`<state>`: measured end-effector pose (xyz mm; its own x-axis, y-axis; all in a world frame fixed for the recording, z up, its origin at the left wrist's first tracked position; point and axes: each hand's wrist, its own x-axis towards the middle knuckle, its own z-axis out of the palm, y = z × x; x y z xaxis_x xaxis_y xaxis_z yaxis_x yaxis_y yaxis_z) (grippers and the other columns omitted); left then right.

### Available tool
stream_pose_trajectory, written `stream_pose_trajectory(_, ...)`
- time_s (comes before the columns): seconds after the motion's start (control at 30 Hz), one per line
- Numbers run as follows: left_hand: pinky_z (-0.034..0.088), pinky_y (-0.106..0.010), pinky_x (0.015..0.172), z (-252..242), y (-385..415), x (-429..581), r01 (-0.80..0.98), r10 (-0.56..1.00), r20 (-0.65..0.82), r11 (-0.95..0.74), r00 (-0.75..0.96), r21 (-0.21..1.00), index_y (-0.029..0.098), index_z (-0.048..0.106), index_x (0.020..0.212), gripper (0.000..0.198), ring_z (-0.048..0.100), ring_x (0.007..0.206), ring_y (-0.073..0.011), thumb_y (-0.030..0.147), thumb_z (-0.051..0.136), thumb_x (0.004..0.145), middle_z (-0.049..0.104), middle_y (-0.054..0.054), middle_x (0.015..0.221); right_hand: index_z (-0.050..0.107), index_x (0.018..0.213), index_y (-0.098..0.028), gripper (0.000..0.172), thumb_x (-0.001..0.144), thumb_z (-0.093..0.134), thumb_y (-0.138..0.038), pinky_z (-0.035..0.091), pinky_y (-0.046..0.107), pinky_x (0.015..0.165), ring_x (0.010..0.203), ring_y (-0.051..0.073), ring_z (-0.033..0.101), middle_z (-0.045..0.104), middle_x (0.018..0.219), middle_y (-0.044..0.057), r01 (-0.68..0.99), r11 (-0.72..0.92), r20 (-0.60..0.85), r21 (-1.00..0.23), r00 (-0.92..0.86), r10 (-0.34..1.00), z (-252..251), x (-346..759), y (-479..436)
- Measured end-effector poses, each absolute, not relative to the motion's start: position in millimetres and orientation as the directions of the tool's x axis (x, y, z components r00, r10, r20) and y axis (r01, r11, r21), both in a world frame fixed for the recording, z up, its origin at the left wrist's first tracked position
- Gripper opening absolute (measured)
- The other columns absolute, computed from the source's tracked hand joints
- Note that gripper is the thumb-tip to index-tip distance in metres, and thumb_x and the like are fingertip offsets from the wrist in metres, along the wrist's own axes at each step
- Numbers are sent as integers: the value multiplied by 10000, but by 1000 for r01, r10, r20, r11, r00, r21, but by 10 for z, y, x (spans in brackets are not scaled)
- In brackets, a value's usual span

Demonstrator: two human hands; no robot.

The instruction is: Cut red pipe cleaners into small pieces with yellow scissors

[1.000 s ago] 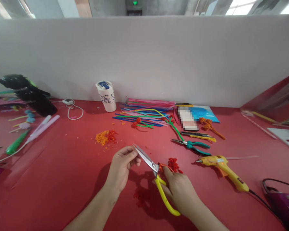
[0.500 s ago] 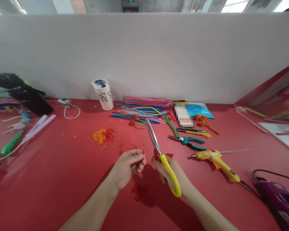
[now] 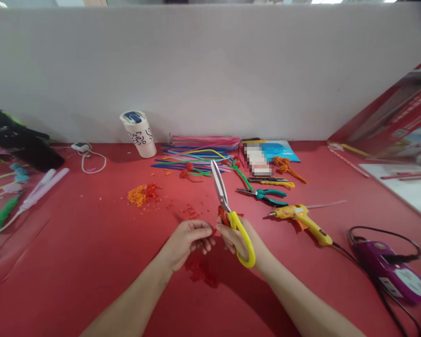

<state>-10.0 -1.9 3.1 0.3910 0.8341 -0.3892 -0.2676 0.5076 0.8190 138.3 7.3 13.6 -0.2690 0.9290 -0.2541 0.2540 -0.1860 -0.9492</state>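
Note:
My right hand [image 3: 239, 239] grips yellow-handled scissors [image 3: 228, 208], blades closed and pointing away from me. It also holds a small red fuzzy piece [image 3: 223, 216] beside the handle. My left hand [image 3: 189, 238] is curled, fingertips pinched on a tiny red bit [image 3: 214, 231] that touches the right hand. A pile of red trimmings [image 3: 200, 270] lies on the red table [image 3: 91, 234] just below both hands.
Orange and red trimmings [image 3: 140, 194], a white cup [image 3: 139, 134], coloured pipe cleaners [image 3: 196, 157], teal pliers [image 3: 263, 194], a yellow glue gun [image 3: 301, 218] and a purple device [image 3: 393, 269] with cable surround the hands. A grey partition [image 3: 210, 70] backs the table.
The scissors swung from pointing left to pointing away, blades closed. Both hands came together near the table's front, and the view shifted rightwards.

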Motion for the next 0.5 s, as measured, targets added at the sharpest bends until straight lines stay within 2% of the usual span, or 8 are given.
stream_pose_trajectory(0.1, 397, -197, 462, 61, -14, -74, -173, 896, -320, 384, 307, 907, 113, 586, 661, 134, 507, 457, -84, 243, 560, 682, 574, -20, 557, 417, 624, -186, 120, 703, 444, -273, 250, 146, 314, 298, 38, 321, 334, 360, -107, 290, -190, -267, -938, -254, 930, 109, 1370, 55)
stream_pose_trajectory(0.27, 380, -198, 413, 85, -27, -47, -61, 890, -344, 378, 299, 924, 120, 581, 637, 103, 489, 409, -85, 222, 593, 636, 557, 0, 506, 430, 641, -189, 70, 673, 456, -244, 246, 150, 306, 308, 44, 335, 338, 379, -103, 326, -201, -277, -924, -205, 939, 109, 1352, 39)
stream_pose_trajectory(0.37, 372, -189, 411, 86, -31, -58, -98, 890, -350, 392, 291, 915, 123, 573, 611, 94, 482, 400, -75, 212, 597, 630, 560, 2, 504, 416, 615, -191, 107, 678, 449, -271, 251, 153, 305, 299, 43, 327, 328, 370, -104, 313, -194, -259, -930, -183, 948, 158, 1361, 47)
stream_pose_trajectory(0.5, 372, -172, 423, 73, -24, -78, -270, 902, -352, 413, 249, 870, 124, 555, 634, 115, 485, 422, -64, 227, 607, 635, 580, -11, 542, 431, 644, -186, 112, 671, 441, -294, 281, 161, 320, 303, 47, 335, 331, 372, -103, 290, -206, -254, -934, -138, 957, 195, 1394, 66)
